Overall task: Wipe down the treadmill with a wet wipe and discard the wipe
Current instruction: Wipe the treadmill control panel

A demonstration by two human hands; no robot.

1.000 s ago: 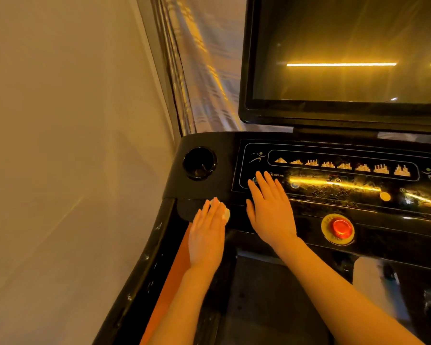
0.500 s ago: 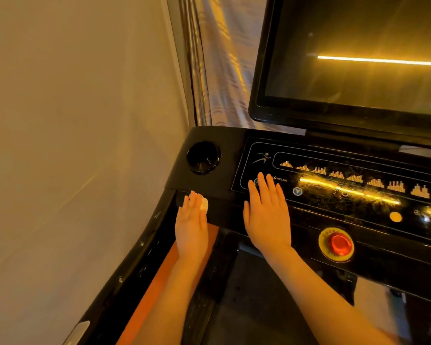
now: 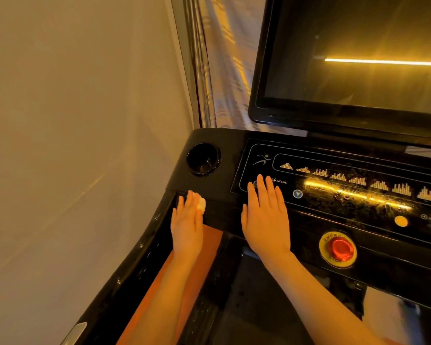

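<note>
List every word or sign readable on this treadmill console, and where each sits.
"INCLINE": on the control panel, just right of the right hand fingertips.
"EMERG…": on the yellow ring around the red stop button; the rest is too blurred.
Running-figure icon and bar-graph symbols: signs only, no words.

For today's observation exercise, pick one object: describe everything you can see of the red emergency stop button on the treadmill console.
The round red emergency stop button is a glossy, domed, plastic-looking knob set in a yellow ring with partly readable lettering. It sits low on the glossy black treadmill console, below the small round yellow button and to the right of the flat right hand. Nothing touches it. Whether it is pressed cannot be told.
</note>
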